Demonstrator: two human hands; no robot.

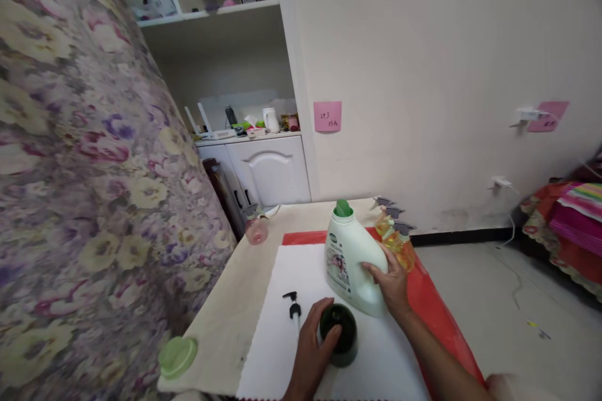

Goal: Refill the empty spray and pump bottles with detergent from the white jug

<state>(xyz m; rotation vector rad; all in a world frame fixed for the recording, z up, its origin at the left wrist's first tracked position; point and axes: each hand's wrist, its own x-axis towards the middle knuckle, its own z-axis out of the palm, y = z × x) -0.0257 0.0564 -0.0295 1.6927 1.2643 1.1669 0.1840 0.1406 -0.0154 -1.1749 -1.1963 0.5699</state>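
Note:
My right hand [392, 279] grips a large pale-green detergent jug [345, 250] by its handle side. The jug leans a little, and its uncapped mouth shows a green spout. My left hand [314, 341] is wrapped around a dark green bottle [345, 344] standing upright in front of the jug, its top toward me. A black pump head [294, 309] with a white tube lies on the white sheet [268, 332], just left of my left hand.
A light-green cap [177, 356] lies at the table's near left corner. Farther back stands a pink spray bottle [256, 229]. Several yellow spray bottles [403, 252] stand behind the jug at right, on red cloth [435, 310]. A floral curtain [103, 200] borders the left side.

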